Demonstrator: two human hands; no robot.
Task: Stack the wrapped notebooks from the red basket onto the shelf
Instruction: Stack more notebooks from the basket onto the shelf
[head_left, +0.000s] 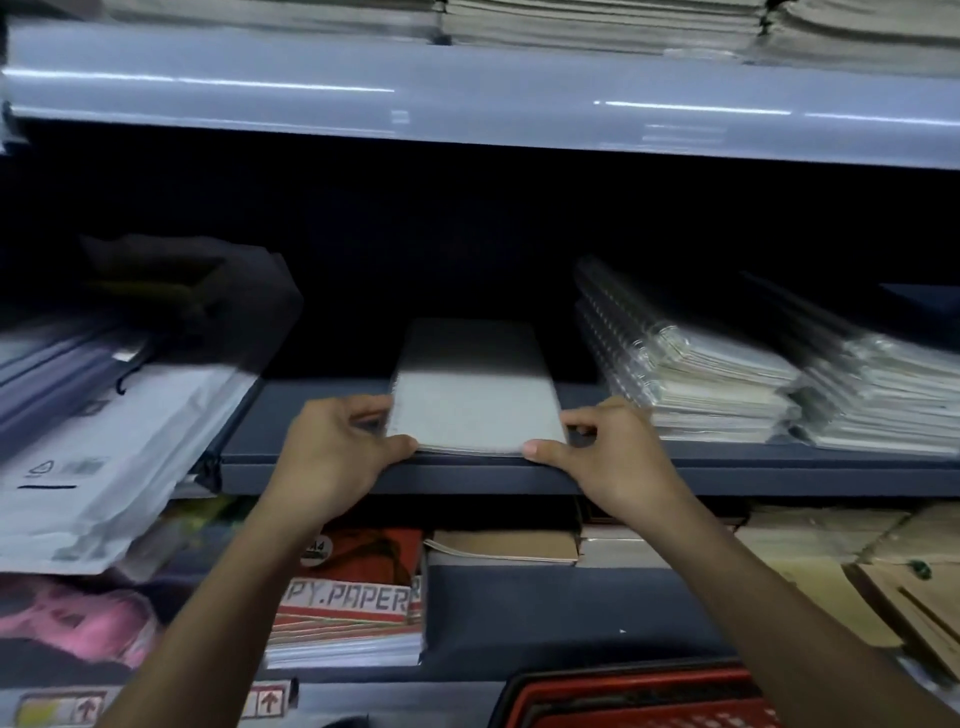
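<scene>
Head view: a flat, pale grey rectangular wrapped notebook (475, 395) lies on the dark blue-grey metal shelf (322, 447), long axis running from the front lip back into the dark recess. Its top face is plain and matte; the rear half falls in shadow, and the near edge shows a thin layered page line under the film. The near short edge sits at the front lip of the shelf. The left hand (332, 452) grips the near left corner of the notebook: the thumb lies along the front edge and the curled fingers wrap the left side. The right hand (608, 457) grips the near right corner in mirror fashion, thumb on the front edge and fingers curled against the right side. Both forearms rise from the bottom of the frame. To the right of the notebook, apart from it, two stacks of clear-wrapped spiral-bound notebooks (711, 379) rest on the same shelf. To the left, white plastic mailer bags (104, 467) overhang the shelf end. The lower shelf carries a red-and-white copy paper ream (348, 597) and brown kraft-cover pads (504, 545). The rim of the red plastic basket (639, 696) shows at the bottom edge, below the right forearm. A pale glossy shelf front (467, 98) spans the top, with stacked paper above it.
</scene>
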